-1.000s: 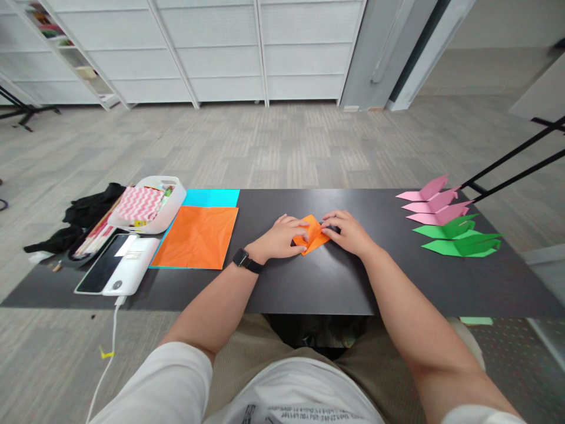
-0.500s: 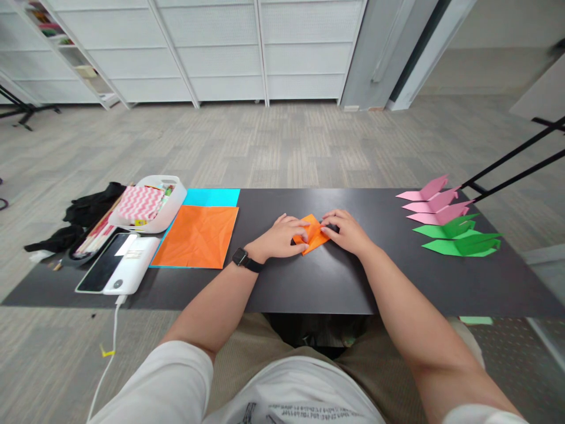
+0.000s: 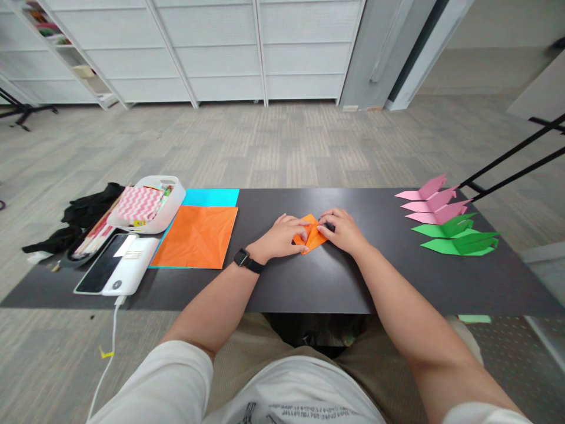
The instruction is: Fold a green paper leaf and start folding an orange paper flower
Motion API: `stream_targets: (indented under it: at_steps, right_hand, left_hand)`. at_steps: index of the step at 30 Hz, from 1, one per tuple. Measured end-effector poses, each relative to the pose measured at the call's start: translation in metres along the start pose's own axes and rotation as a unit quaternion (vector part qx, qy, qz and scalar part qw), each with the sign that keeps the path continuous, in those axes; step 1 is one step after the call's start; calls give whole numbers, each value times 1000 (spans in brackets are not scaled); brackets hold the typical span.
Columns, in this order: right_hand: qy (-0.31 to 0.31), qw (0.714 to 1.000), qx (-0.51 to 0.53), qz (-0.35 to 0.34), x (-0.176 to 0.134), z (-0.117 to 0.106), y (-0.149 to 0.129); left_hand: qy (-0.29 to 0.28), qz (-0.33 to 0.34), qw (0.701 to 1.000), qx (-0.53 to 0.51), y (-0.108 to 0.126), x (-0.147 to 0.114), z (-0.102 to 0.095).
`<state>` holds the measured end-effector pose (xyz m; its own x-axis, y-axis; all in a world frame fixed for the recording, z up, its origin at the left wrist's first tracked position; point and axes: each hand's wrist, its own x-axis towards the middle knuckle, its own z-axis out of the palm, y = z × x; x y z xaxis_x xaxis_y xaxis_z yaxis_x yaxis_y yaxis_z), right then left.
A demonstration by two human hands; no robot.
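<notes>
Near the middle of the dark table (image 3: pixel 309 285), one small folded orange paper (image 3: pixel 314 237) lies between two bare hands. The left hand (image 3: pixel 285 237) holds its left side down, fingers curled over it; the right hand (image 3: pixel 344 231) grasps its right corner between thumb and forefinger, though whether the thumb goes underneath is too small to tell. The step in hand looks like folding or creasing that right corner; the next move seems to call for a steady left hand while the right lines up the fold and presses it flat. Counting the rest, five folded shapes stand in a row at the right: three pink shapes (image 3: pixel 432 205) at the far end and two green shapes (image 3: pixel 461 243) nearer. To the left, one creased orange sheet (image 3: pixel 200 238) lies over a blue sheet (image 3: pixel 214 198); how many sheets are beneath cannot be told. Farther left are one white basket (image 3: pixel 170 215), one phone (image 3: pixel 97 270) and, overlapping it, one white device (image 3: pixel 128 270) with one cable (image 3: pixel 114 335) running off the near edge.
</notes>
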<state>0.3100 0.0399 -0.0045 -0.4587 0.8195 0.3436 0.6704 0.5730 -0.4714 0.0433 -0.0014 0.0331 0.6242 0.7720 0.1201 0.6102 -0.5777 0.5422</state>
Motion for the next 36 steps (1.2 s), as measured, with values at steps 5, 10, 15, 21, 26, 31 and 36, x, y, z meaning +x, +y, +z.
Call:
stream_targets:
  at_steps: [5, 10, 15, 21, 26, 31, 36]
  right_hand:
    - [9, 1000, -14, 15, 1, 4, -4]
    - [9, 999, -32, 26, 2, 8, -8]
    - [13, 999, -42, 20, 3, 8, -10]
    - [17, 998, -62, 17, 5, 11, -12]
    - [47, 995, -85, 24, 7, 13, -11]
    - [56, 996, -70, 16, 4, 9, -14]
    - [36, 997, -69, 23, 3, 10, -16]
  left_hand:
    - [7, 4, 1000, 4, 1, 0, 0]
    - [10, 16, 1000, 23, -2, -2, 1]
    - [-8, 4, 999, 40, -6, -2, 4]
    - [-1, -13, 998, 56, -3, -2, 6]
    - [11, -36, 996, 84, 2, -1, 8]
    - [22, -37, 994, 103, 2, 1, 10]
    - [35, -5, 994, 107, -1, 3, 12]
